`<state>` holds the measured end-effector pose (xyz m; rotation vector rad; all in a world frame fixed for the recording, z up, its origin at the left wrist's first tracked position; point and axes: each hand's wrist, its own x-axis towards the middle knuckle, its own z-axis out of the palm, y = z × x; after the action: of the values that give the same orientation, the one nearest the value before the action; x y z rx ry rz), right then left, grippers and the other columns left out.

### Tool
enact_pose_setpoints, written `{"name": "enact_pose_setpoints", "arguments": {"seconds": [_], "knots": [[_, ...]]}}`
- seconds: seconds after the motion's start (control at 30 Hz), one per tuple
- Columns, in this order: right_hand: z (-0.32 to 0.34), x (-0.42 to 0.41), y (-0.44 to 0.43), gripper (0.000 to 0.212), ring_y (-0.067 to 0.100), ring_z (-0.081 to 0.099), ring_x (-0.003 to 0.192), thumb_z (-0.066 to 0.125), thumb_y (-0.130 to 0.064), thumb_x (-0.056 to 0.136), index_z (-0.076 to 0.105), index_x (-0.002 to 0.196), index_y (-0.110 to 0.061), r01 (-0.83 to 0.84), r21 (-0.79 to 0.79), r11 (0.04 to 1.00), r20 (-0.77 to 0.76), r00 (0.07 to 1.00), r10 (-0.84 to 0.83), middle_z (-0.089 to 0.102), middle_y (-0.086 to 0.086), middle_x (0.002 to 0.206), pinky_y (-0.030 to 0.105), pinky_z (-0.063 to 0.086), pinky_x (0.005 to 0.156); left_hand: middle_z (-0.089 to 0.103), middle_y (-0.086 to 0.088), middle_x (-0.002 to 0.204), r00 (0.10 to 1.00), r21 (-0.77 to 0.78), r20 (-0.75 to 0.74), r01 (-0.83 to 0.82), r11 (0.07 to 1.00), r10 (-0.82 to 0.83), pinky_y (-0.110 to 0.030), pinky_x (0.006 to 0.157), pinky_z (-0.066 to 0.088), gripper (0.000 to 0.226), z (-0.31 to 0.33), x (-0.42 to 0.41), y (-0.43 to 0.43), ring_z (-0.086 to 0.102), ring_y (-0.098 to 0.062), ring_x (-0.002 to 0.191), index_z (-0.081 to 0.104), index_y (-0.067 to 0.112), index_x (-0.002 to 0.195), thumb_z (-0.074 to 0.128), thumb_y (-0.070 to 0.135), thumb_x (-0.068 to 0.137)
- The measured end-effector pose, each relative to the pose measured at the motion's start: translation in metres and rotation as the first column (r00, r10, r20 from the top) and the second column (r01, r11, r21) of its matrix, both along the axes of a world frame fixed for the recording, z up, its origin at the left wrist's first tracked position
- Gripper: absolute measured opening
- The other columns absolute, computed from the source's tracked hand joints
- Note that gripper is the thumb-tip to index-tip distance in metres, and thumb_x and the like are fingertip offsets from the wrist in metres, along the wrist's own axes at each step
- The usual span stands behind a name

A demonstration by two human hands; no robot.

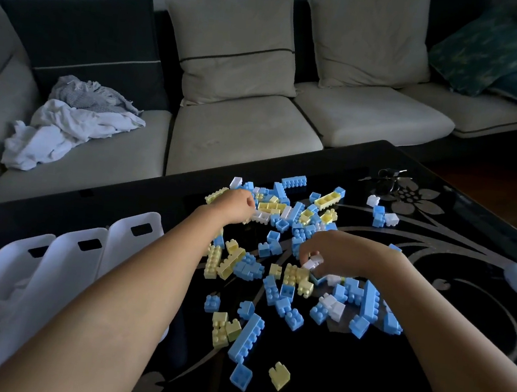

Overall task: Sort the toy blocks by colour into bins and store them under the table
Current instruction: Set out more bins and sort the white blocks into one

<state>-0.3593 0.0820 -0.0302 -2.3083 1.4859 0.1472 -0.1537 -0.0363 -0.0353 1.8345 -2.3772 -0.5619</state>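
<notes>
Blocks (298,276) crowd table (342,382) centre; bins (73,258) line left edge; open room along near edge.

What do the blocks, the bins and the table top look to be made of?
The blocks: moulded plastic, by the look; pastel, faintly shiny, with studs and hollow undersides. The bins: white plastic, smooth, with cut-out handle slots. The table top: probably glass or lacquer, glossy black; it shows sheen and a silvery flower print.

Crumpled laundry (71,129) on grey sofa (241,139)
</notes>
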Motion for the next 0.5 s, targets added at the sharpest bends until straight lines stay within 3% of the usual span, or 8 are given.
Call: {"name": "enact_pose_setpoints", "arguments": {"seconds": [0.1, 0.23, 0.3, 0.43, 0.5], "knots": [[0.001, -0.001, 0.001, 0.028, 0.015, 0.051, 0.100, 0.055, -0.010, 0.091, 0.059, 0.117, -0.021, 0.022, -0.003, 1.000, 0.036, 0.999, -0.022, 0.053, -0.001, 0.120, 0.026, 0.042, 0.083, 0.054, -0.002, 0.108, 0.998, 0.007, 0.047, 0.033, 0.999, -0.033, -0.027, 0.077, 0.039, 0.014, 0.002, -0.005, 0.000, 0.052, -0.017, 0.095, 0.056, 0.015, 0.103, 0.052, 0.026, 0.094], [-0.001, -0.004, 0.001, 0.027, 0.016, 0.054, 0.096, 0.054, -0.006, 0.089, 0.062, 0.111, -0.020, 0.094, -0.033, 0.995, 0.119, 0.989, -0.090, 0.054, -0.003, 0.111, 0.030, 0.046, 0.083, 0.060, -0.007, 0.113, 0.994, 0.045, 0.096, 0.041, 0.998, -0.046, -0.033, 0.086, 0.044, 0.036, 0.002, -0.013, -0.003, 0.057, -0.022, 0.103, 0.063, 0.006, 0.104, 0.058, 0.040, 0.090], [-0.002, -0.006, 0.001, 0.027, 0.013, 0.055, 0.085, 0.053, -0.004, 0.088, 0.063, 0.108, -0.019, 0.133, -0.039, 0.990, 0.163, 0.979, -0.125, 0.052, -0.007, 0.099, 0.027, 0.048, 0.077, 0.061, -0.008, 0.114, 0.995, 0.065, 0.091, 0.028, 0.997, -0.034, -0.033, 0.088, 0.045, 0.040, 0.002, -0.014, -0.005, 0.058, -0.023, 0.105, 0.065, 0.006, 0.105, 0.061, 0.042, 0.088], [-0.004, -0.011, -0.003, 0.023, 0.010, 0.064, 0.074, 0.058, -0.006, 0.088, 0.064, 0.105, -0.019, 0.191, -0.020, 0.981, 0.304, 0.936, -0.176, 0.056, -0.009, 0.093, 0.015, 0.047, 0.057, 0.059, -0.006, 0.105, 0.992, 0.064, 0.127, 0.018, 0.998, -0.026, -0.027, 0.074, 0.040, 0.034, 0.001, -0.017, -0.004, 0.055, -0.019, 0.094, 0.065, 0.006, 0.107, 0.063, 0.034, 0.088], [-0.003, -0.014, -0.008, 0.022, 0.011, 0.068, 0.072, 0.062, -0.006, 0.087, 0.065, 0.104, -0.017, 0.219, 0.006, 0.976, 0.417, 0.886, -0.201, 0.060, -0.009, 0.094, 0.015, 0.050, 0.057, 0.063, -0.009, 0.110, 0.992, 0.058, 0.123, 0.012, 0.998, -0.019, -0.029, 0.074, 0.039, 0.038, 0.000, -0.018, -0.004, 0.058, -0.022, 0.097, 0.065, 0.005, 0.107, 0.063, 0.037, 0.087]]}}
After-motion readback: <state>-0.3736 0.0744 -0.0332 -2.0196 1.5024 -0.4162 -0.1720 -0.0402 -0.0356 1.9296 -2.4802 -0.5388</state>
